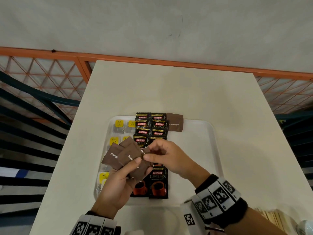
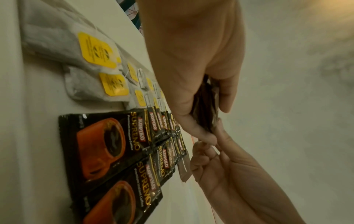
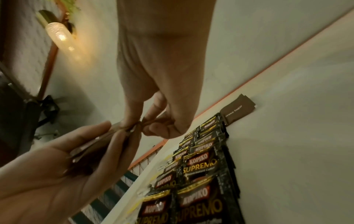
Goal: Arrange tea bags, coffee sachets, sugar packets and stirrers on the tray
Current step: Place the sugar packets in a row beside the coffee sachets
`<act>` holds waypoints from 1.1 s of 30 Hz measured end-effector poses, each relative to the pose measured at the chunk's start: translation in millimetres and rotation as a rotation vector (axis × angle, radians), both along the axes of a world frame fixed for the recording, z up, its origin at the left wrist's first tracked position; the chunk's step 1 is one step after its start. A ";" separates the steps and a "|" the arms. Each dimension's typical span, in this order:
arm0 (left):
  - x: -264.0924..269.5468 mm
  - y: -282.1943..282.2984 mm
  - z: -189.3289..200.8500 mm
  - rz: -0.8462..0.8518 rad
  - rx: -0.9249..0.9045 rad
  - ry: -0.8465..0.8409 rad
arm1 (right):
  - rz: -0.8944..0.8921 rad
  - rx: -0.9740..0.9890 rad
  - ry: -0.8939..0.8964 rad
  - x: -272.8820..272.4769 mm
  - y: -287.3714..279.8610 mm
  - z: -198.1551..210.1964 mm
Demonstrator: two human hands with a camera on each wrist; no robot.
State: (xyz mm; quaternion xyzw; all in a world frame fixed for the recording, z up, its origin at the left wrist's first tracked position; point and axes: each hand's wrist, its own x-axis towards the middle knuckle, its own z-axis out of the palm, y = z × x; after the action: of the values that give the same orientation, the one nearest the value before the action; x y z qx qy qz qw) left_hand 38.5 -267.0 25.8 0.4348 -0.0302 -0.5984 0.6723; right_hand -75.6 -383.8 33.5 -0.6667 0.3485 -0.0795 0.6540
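So that one can be pulled free, the left hand grips fanned sugar packets while the right hand pinches one, bound for the tray at one o'clock.

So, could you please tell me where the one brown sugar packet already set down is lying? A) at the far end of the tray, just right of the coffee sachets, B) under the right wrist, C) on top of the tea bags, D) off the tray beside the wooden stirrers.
A: the brown sugar packet lies at the far end of the tray, just right of the coffee sachets; the left hand holds the others.
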 end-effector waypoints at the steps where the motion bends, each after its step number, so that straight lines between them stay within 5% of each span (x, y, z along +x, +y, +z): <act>1: 0.5 0.8 0.6 -0.007 -0.002 0.005 | -0.012 0.029 -0.012 0.0 -0.1 0.8; 13: 4.8 2.6 0.6 0.046 0.036 -0.040 | -0.139 0.091 -0.058 -5.2 -2.1 6.4; 23: 8.8 7.9 -0.6 0.118 0.025 0.001 | -0.468 0.295 -0.181 -28.9 -24.1 -9.6; 27: 8.4 8.8 -3.1 0.119 0.051 -0.006 | -0.681 0.122 0.021 -40.8 -47.5 -29.4; 33: 4.6 7.4 -6.7 0.118 0.071 0.015 | -0.747 -0.096 0.246 -45.9 -73.7 -49.7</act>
State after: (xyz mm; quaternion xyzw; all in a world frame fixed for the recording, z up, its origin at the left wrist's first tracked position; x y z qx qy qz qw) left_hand 43.0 -259.6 19.1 0.4549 0.0219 -0.5616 0.6908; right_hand -121.5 -457.5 -16.2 -0.5281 0.6387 -0.2478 0.5018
